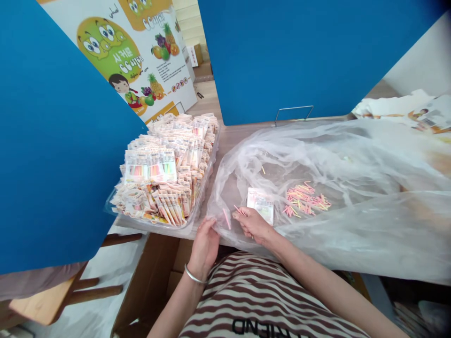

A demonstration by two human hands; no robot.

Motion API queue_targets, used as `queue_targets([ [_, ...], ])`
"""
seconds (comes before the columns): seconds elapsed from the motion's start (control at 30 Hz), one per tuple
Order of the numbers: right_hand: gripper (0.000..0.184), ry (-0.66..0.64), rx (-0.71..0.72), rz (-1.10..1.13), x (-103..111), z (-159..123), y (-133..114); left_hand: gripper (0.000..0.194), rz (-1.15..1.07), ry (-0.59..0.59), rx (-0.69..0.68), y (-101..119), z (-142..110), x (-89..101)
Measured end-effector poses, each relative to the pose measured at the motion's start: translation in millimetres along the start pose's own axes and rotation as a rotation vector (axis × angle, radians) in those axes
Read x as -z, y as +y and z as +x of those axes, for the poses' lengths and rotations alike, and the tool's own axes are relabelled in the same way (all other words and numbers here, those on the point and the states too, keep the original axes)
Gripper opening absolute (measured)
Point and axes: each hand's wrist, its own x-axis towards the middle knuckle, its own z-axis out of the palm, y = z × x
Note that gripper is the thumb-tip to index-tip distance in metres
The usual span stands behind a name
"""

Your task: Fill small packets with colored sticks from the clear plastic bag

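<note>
My left hand [205,244], with a silver bangle at the wrist, pinches the near left edge of a large clear plastic bag [246,155] spread on the table. Thin pink sticks [238,209] stick out from the closed fingers of my right hand [255,225]. Between the two hands lies a loose pink stick [226,219]; whether it is on or under the film I cannot tell. Just behind my right hand is a flat printed sachet [260,202]. Farther right, a pile of short pink and yellow sticks [305,199] rests on the plastic.
A clear tray [200,206] heaped with filled sachets [155,166] stands on the left. Blue partitions [282,56] rise behind and at the left, with a printed carton [141,61] beyond. An open cardboard box [151,281] sits below the table edge, near a wooden stool [45,300].
</note>
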Motion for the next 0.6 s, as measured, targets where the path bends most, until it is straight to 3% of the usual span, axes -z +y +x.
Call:
queue_targets([
  [0.13, 0.038, 0.094, 0.016, 0.027, -1.9, -3.5, -1.8, 0.016, -0.025, 0.034, -0.006, -2.6, -0.8, 3.3],
  [0.23, 0.040, 0.241, 0.257, -0.109, -6.7, -14.7, -8.4, 0.016, 0.016, 0.043, -0.049, -4.6, -4.5, -1.1],
  [0.33, 0.039, 0.238, 0.436, -0.438, -13.0, -25.5, -13.2, 0.018, 0.049, 0.000, -0.051, -3.7, -10.5, -10.8],
  [0.47, 0.028, 0.203, 0.362, -0.611, -14.8, -23.4, -10.0, 0.017, 0.040, -0.022, -0.076, -1.6, -15.9, -18.3],
  [0.53, 0.031, 0.115, 0.348, -0.544, -11.1, -18.1, -7.3, 0.016, 0.023, 0.000, -0.073, -0.8, -14.1, -16.5],
  [0.6, 0.034, -0.029, 0.243, -0.341, -5.9, -14.8, -5.7, 0.014, 0.008, 0.018, -0.051, -0.8, -8.9, -12.1],
])
